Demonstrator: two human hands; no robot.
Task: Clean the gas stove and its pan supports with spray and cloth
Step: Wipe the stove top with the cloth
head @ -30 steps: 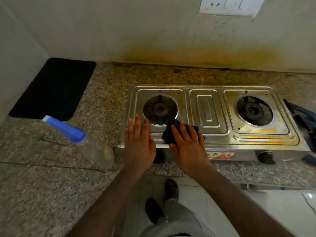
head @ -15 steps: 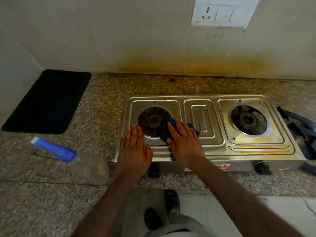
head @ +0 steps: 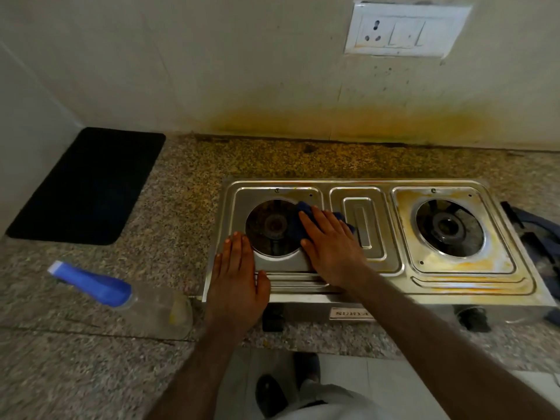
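Right grip point(head: 330, 247) flat on cloth point(head: 298, 228) — stove point(head: 454, 283)

Low in the frame's middle, a small white label point(head: 351, 313) on the stove point(head: 454, 286) front shows dark letters reading roughly "SURY", the rest hidden by the forearm.

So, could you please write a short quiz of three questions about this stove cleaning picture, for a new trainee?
1. True or false: the left hand holds the spray bottle.
2. What does the right hand press on the stove?
3. Which burner surround looks dirtier: A) left burner, B) right burner?

Key: 1. False, it rests flat on the stove. 2. The blue cloth. 3. B, it has yellow stains.
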